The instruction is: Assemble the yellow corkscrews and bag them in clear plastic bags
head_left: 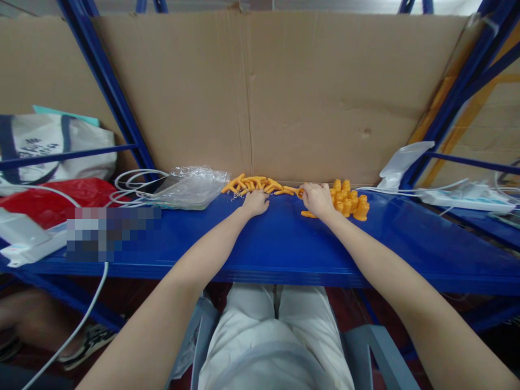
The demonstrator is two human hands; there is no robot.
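My left hand (pixel 255 202) rests at the front of a pile of orange branched plastic pieces (pixel 244 183). Its fingers point down toward the pile, the thumb stands apart, and no held thing shows. Small metal bits, perhaps screws (pixel 234 196), lie beside it. My right hand (pixel 317 198) is closed around an orange plastic piece with a round end (pixel 300 193), which pokes out left of the fingers; the rest is hidden. Just right of that hand stand several orange stepped, cup-like pieces (pixel 348 205). Below the right hand lies a flat orange piece (pixel 308 214).
The blue shelf (pixel 276 244) backs onto a cardboard sheet (pixel 304 97). At left are a clear plastic bag (pixel 199 187), white cables (pixel 136 179), a red bag (pixel 60 200) and a power strip (pixel 36 244). Another power strip (pixel 467 200) lies at right. Blue uprights (pixel 108 81) frame the shelf.
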